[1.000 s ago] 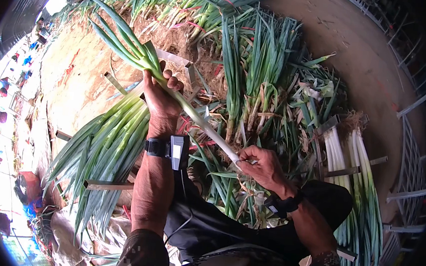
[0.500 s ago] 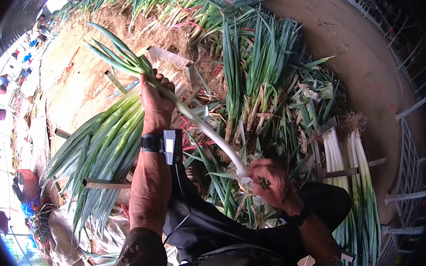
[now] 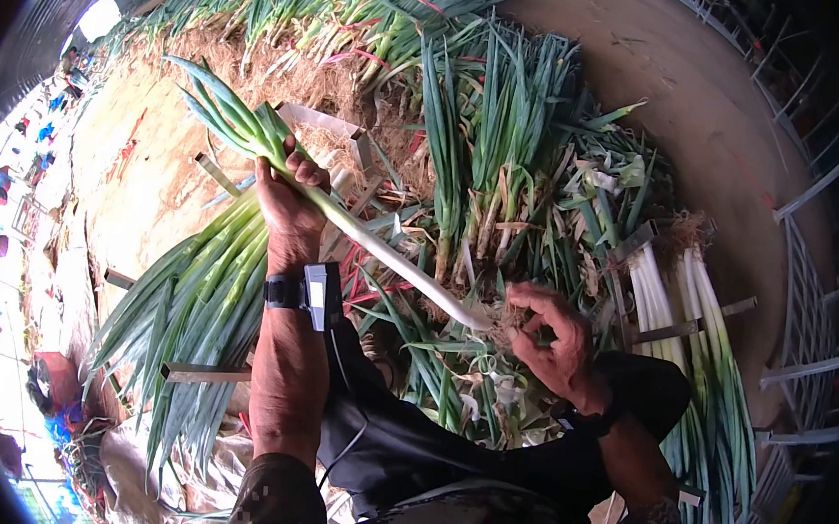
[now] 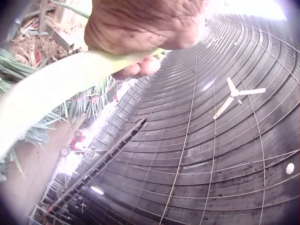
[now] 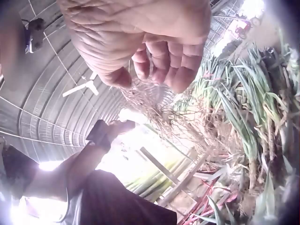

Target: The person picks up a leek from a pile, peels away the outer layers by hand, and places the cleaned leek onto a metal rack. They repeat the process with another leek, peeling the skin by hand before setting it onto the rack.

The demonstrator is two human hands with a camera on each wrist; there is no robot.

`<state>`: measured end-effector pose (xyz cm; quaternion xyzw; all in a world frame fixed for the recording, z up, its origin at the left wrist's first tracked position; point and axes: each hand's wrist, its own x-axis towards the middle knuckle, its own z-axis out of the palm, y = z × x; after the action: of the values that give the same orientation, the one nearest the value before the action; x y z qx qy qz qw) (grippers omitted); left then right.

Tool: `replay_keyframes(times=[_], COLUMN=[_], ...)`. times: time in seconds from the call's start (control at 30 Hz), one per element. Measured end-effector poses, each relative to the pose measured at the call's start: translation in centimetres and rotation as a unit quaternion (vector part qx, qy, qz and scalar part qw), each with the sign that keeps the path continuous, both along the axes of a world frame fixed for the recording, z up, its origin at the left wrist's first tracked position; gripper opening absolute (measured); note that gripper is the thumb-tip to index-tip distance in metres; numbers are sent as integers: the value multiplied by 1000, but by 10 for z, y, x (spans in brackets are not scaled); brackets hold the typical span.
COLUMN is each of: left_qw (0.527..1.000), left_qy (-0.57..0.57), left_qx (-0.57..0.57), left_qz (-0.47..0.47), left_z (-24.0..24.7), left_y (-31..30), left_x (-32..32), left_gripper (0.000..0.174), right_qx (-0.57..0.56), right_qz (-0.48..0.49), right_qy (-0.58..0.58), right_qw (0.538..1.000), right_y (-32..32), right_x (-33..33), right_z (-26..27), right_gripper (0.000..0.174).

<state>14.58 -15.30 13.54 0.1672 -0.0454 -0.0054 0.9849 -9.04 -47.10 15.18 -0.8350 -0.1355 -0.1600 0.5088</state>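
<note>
My left hand (image 3: 291,198) grips one long green onion (image 3: 394,267) near where the leaves begin, its fingers curled round the stalk. The green leaves fan out to the upper left. A smooth white stem slants down to the right, ending in a tuft of roots (image 3: 508,320). Beside that tuft is my right hand (image 3: 567,351), thumb and fingers bent. In the right wrist view its fingertips are right at the stringy roots (image 5: 152,107); whether they pinch them I cannot tell. The left wrist view shows the pale stalk (image 4: 51,82) passing under the left hand.
Green onions (image 3: 206,285) lie across a metal frame (image 3: 204,373) at left. More white-stemmed ones (image 3: 657,305) rest on a frame at right. Untrimmed green onions (image 3: 509,121) stand ahead, beside stripped leaves (image 3: 603,188). Bundles (image 3: 360,21) with red ties line the back.
The right hand moved from the white base, went right in a closed fist, and is now at the roots with bent, looser fingers. The left hand still grips the green onion, slightly lower and left.
</note>
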Motion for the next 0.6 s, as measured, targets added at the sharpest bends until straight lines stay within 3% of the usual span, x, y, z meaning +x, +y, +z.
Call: replay_keyframes(times=[0.13, 0.27, 0.6], left_qw=[999, 997, 995], left_qy=[34, 72, 88], left_qx=[4, 6, 23], left_qz=[5, 21, 37], left_z=[0, -5, -9], left_y=[0, 0, -2], left_x=[-3, 3, 1], left_gripper=[58, 52, 55], right_qx=[-12, -126, -107], right_qz=[2, 10, 16], right_qy=[-43, -8, -15], right_qw=[999, 992, 994], right_y=[14, 12, 8], right_x=[4, 10, 13], right_z=[24, -7, -24], right_gripper=[29, 22, 14])
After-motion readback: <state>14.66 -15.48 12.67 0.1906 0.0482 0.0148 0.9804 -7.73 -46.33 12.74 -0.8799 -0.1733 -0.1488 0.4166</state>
